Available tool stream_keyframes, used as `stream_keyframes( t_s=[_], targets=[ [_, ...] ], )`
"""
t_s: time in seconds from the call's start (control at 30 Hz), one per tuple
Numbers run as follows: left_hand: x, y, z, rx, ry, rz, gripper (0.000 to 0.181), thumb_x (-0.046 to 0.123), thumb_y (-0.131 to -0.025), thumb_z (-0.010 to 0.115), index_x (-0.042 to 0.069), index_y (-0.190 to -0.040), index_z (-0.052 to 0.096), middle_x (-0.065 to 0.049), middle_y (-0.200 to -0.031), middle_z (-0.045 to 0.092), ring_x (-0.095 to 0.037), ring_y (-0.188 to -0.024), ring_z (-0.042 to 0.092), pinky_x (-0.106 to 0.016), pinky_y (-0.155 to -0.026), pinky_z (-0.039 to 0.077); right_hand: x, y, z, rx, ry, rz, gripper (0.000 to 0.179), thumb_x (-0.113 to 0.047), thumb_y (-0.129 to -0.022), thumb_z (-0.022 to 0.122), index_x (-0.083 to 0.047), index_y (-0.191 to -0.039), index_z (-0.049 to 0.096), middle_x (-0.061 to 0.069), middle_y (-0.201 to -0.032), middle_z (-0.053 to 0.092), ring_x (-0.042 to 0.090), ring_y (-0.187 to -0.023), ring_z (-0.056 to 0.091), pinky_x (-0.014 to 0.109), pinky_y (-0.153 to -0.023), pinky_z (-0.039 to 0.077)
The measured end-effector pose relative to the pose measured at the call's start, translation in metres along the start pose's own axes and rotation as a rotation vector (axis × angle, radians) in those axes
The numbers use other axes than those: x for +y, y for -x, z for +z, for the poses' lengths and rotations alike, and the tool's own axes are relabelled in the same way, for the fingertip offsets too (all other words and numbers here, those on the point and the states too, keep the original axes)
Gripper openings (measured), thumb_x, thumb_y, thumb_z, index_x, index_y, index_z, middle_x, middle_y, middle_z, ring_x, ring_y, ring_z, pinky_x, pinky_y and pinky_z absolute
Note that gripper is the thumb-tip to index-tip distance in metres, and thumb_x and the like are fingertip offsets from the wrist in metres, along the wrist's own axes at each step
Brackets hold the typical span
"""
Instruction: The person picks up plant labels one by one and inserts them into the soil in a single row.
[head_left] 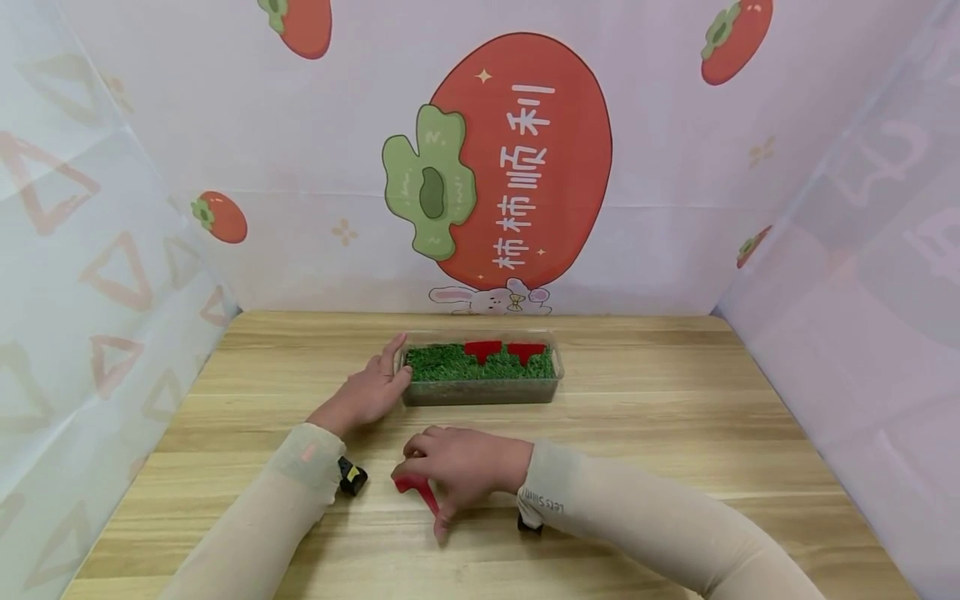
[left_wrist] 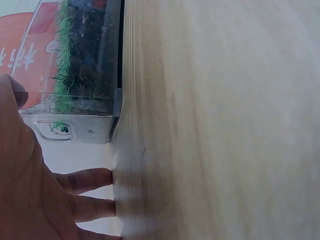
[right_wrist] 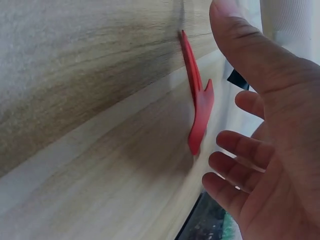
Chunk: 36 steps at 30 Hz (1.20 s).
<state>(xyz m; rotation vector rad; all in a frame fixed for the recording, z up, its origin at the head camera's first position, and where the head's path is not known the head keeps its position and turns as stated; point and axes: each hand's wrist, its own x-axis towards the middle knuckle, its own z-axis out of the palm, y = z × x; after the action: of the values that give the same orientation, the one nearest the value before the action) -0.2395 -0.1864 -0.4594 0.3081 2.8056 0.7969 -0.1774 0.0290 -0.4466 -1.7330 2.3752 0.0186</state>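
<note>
A clear plastic box (head_left: 480, 392) of green artificial grass (head_left: 442, 365) stands toward the back of the table. Two red T-shaped plant labels (head_left: 482, 350) stick up from the grass. My left hand (head_left: 367, 390) is at the box's left end, thumb by the near corner and forefinger toward the far one. In the left wrist view the other fingers (left_wrist: 90, 181) stretch down to the tabletop. Nearer to me, my right hand (head_left: 465, 462) hovers close around another red plant label (right_wrist: 200, 110). Its loosely bent fingers (right_wrist: 245, 150) are apart from the label in the right wrist view.
The wood-grain table (head_left: 645, 400) is walled by printed cloth on the back and both sides. A black wrist device (head_left: 351, 477) hangs under the left sleeve, another (head_left: 529, 525) under the right.
</note>
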Motion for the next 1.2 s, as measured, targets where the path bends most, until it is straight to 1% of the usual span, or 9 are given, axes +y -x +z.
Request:
stream_keyframes(
  t_s=[0.17,0.33,0.5,0.7,0.77,0.87,1.03,1.2],
  targets=[
    [0.0,0.001,0.0,0.0,0.004,-0.001,0.066,0.046,-0.108,0.027,0.027,-0.163,-0.004,-0.035,-0.159,0.019,-0.063,-0.125,0.045,-0.071,-0.102,0.035,0.001,0.0,0.002,0.006,-0.021,0.005,0.086,-0.072,-0.07,0.076,-0.03,-0.141,0.054,-0.002,-0.136,0.055,0.012,-0.12,0.052,0.024,-0.102,0.044],
    [0.002,0.001,0.0,0.004,0.01,0.001,0.066,0.047,-0.108,0.027,0.026,-0.163,-0.003,-0.034,-0.16,0.02,-0.062,-0.127,0.043,-0.071,-0.103,0.034,0.003,-0.001,0.001,0.016,-0.055,0.006,0.081,-0.066,-0.072,0.08,-0.031,-0.14,0.054,-0.005,-0.128,0.057,0.009,-0.113,0.053,0.022,-0.096,0.046],
    [0.002,0.002,0.0,0.007,0.008,-0.001,0.066,0.046,-0.108,0.026,0.026,-0.163,-0.004,-0.034,-0.16,0.02,-0.062,-0.126,0.044,-0.071,-0.103,0.034,0.003,-0.003,0.003,0.014,-0.049,0.006,0.079,-0.065,-0.074,0.079,-0.028,-0.14,0.056,-0.005,-0.124,0.057,0.007,-0.106,0.052,0.021,-0.092,0.046],
    [0.001,0.002,0.001,0.005,0.004,-0.001,0.066,0.046,-0.108,0.026,0.025,-0.163,-0.004,-0.034,-0.16,0.02,-0.062,-0.124,0.046,-0.071,-0.103,0.034,0.002,-0.008,0.007,0.022,-0.038,0.009,0.066,-0.056,-0.083,0.075,-0.021,-0.137,0.061,-0.005,-0.119,0.057,0.006,-0.1,0.05,0.017,-0.086,0.043],
    [0.001,0.002,0.001,0.007,0.002,-0.003,0.066,0.046,-0.108,0.026,0.026,-0.163,-0.004,-0.033,-0.16,0.02,-0.062,-0.124,0.046,-0.072,-0.103,0.034,0.001,-0.009,0.006,0.027,-0.022,0.009,0.063,-0.056,-0.084,0.074,-0.021,-0.135,0.062,-0.005,-0.117,0.058,0.006,-0.098,0.049,0.017,-0.083,0.042],
    [0.0,0.001,0.002,0.007,0.007,-0.005,0.066,0.047,-0.107,0.026,0.027,-0.163,-0.004,-0.033,-0.16,0.02,-0.062,-0.124,0.046,-0.072,-0.104,0.033,-0.001,-0.01,0.005,0.029,-0.007,0.017,0.062,-0.056,-0.084,0.074,-0.021,-0.133,0.063,-0.006,-0.115,0.058,0.006,-0.096,0.049,0.016,-0.081,0.041],
    [0.0,0.001,0.003,0.006,0.011,-0.006,0.066,0.048,-0.107,0.026,0.029,-0.162,-0.005,-0.032,-0.16,0.02,-0.061,-0.124,0.048,-0.071,-0.104,0.033,-0.002,-0.012,0.007,0.046,0.007,0.023,0.064,-0.054,-0.08,0.079,-0.024,-0.133,0.062,-0.007,-0.111,0.057,0.005,-0.093,0.048,0.017,-0.08,0.041],
    [-0.002,0.0,0.004,0.016,0.004,0.007,0.066,0.048,-0.107,0.026,0.026,-0.163,-0.003,-0.034,-0.159,0.021,-0.062,-0.126,0.045,-0.072,-0.104,0.033,0.0,-0.015,0.01,0.061,-0.021,0.048,0.066,-0.053,-0.076,0.083,-0.025,-0.133,0.062,-0.008,-0.108,0.056,0.006,-0.093,0.047,0.017,-0.081,0.041]
  ],
)
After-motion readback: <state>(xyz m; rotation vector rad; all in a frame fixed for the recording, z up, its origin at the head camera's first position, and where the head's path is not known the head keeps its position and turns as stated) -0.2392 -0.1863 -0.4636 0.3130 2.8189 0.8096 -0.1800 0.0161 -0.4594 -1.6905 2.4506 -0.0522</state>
